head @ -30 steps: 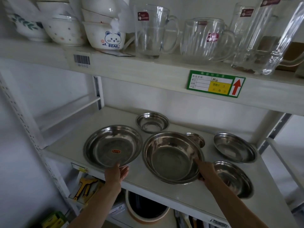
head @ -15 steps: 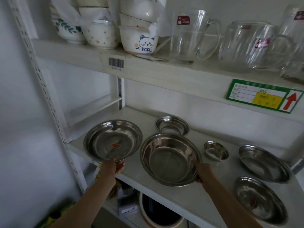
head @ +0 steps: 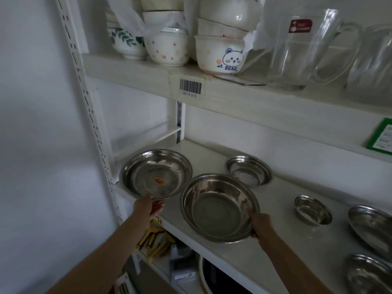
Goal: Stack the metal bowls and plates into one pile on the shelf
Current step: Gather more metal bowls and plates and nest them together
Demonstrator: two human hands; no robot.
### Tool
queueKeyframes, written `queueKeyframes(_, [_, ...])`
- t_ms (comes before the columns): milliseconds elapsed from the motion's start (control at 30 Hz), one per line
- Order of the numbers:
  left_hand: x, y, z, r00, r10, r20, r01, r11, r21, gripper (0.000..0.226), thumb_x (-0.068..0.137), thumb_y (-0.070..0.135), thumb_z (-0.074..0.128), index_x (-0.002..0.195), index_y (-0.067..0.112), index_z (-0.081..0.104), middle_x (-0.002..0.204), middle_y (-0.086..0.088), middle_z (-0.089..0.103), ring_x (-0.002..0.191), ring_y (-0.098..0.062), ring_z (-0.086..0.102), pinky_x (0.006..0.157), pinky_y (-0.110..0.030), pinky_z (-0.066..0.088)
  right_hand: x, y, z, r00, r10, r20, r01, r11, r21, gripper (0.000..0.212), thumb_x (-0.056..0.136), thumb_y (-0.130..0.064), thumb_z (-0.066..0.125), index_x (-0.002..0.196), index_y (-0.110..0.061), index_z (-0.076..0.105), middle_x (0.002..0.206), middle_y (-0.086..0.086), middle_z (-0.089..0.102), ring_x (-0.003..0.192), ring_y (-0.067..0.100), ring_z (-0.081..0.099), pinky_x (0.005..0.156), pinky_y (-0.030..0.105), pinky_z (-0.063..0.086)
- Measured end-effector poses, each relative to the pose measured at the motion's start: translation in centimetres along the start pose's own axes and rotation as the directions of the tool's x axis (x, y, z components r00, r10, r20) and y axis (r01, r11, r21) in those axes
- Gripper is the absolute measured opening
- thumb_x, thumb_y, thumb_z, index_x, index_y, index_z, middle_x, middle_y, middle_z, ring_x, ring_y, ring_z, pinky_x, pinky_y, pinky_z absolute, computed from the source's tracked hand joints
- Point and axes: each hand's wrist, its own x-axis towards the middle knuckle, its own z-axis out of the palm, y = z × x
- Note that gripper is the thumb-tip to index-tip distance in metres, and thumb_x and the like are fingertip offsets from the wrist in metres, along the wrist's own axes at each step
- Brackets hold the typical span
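On the white shelf (head: 265,249), my left hand (head: 147,206) grips the near rim of a wide metal plate (head: 156,174) with an orange sticker, at the shelf's left end. My right hand (head: 262,224) grips the right rim of a large metal bowl (head: 218,206) beside it, tilted up off the shelf. Behind stands a smaller metal bowl (head: 249,170). A tiny metal bowl (head: 311,210) sits to the right. Two metal plates, one farther back (head: 371,225) and one nearer (head: 369,274), lie at the right edge, cut off by the frame.
The upper shelf (head: 233,94) holds ceramic bowls (head: 219,54) and glass jugs (head: 301,47) close overhead. A slotted white upright (head: 91,115) bounds the left side. A lower shelf holds tools (head: 154,238) and a round container (head: 212,279).
The view has swung left, so the dishes sit further right in frame. Both hands keep their grips; the large bowl has risen and tilted beside the wide plate.
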Motion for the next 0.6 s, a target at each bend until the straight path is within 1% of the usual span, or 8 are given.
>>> queueKeyframes(67, [0.8,0.6,-0.4,1.000,-0.015,0.003,0.014,1.000,0.021,0.031,0.097,0.020,0.052,0.119,-0.002,0.054,0.106,-0.024,0.066,0.081,-0.028,0.066,0.074,-0.036,0.056,0.3,-0.1,0.9,1.000,0.004,0.009,-0.004,1.000,0.002,0.039,0.095,-0.034,0.059,0.082,0.003,0.063,0.068,0.017,0.055,0.053,0.022,0.049,0.048,0.026,0.040])
queueKeyframes(133, [1.4,1.0,-0.7,1.000,-0.026,0.009,0.026,0.999,0.027,0.033,0.097,0.019,0.051,0.122,-0.002,0.053,0.106,-0.025,0.065,0.080,-0.029,0.065,0.073,-0.036,0.057,0.5,-0.1,1.6,1.000,-0.001,0.010,0.001,1.000,0.000,0.041,0.094,-0.036,0.059,0.077,0.001,0.062,0.065,0.016,0.055,0.052,0.022,0.049,0.048,0.026,0.040])
queueKeyframes(233, [2.1,1.5,-1.1,0.999,-0.030,0.023,0.029,0.998,0.047,0.034,0.098,0.021,0.050,0.123,-0.002,0.052,0.106,-0.024,0.066,0.078,-0.027,0.066,0.058,-0.030,0.060,0.6,-0.1,2.4,1.000,-0.026,-0.004,0.026,1.000,0.008,0.040,0.094,-0.034,0.059,0.071,-0.002,0.058,0.059,0.014,0.050,0.048,0.019,0.044,0.045,0.024,0.036])
queueKeyframes(300, [2.5,1.6,-1.3,0.999,-0.033,0.024,0.032,0.998,0.047,0.035,0.098,0.021,0.050,0.124,-0.003,0.052,0.109,-0.025,0.066,0.079,-0.027,0.066,0.052,-0.029,0.059,0.7,-0.1,2.8,0.999,-0.028,-0.017,0.029,1.000,0.007,0.038,0.095,-0.030,0.059,0.070,-0.002,0.058,0.059,0.014,0.051,0.048,0.020,0.045,0.046,0.024,0.036])
queueKeyframes(400, [3.1,1.8,-1.5,0.999,-0.041,0.020,0.040,0.998,0.050,0.036,0.098,0.021,0.050,0.124,-0.004,0.053,0.103,-0.024,0.067,0.079,-0.027,0.067,0.050,-0.029,0.059,0.9,-0.1,3.2,1.000,-0.025,-0.018,0.025,1.000,0.009,0.036,0.095,-0.030,0.059,0.074,0.000,0.059,0.063,0.015,0.053,0.051,0.020,0.046,0.047,0.024,0.035])
queueKeyframes(533, [4.0,1.9,-1.7,0.998,-0.058,0.012,0.057,0.996,0.068,0.037,0.098,0.022,0.051,0.123,-0.005,0.053,0.108,-0.026,0.067,0.079,-0.028,0.067,0.050,-0.029,0.059,1.1,0.0,3.4,1.000,-0.010,-0.017,0.010,1.000,0.007,0.040,0.094,-0.036,0.060,0.077,0.000,0.059,0.066,0.016,0.051,0.052,0.020,0.045,0.046,0.025,0.035])
queueKeyframes(600, [4.4,1.8,-1.7,0.998,-0.062,0.004,0.061,0.995,0.085,0.036,0.098,0.022,0.051,0.121,-0.005,0.054,0.107,-0.026,0.067,0.077,-0.027,0.067,0.052,-0.030,0.059,1.3,0.1,3.4,1.000,-0.006,-0.030,0.006,1.000,-0.001,0.042,0.093,-0.038,0.061,0.076,0.001,0.060,0.066,0.017,0.052,0.051,0.021,0.046,0.045,0.025,0.036])
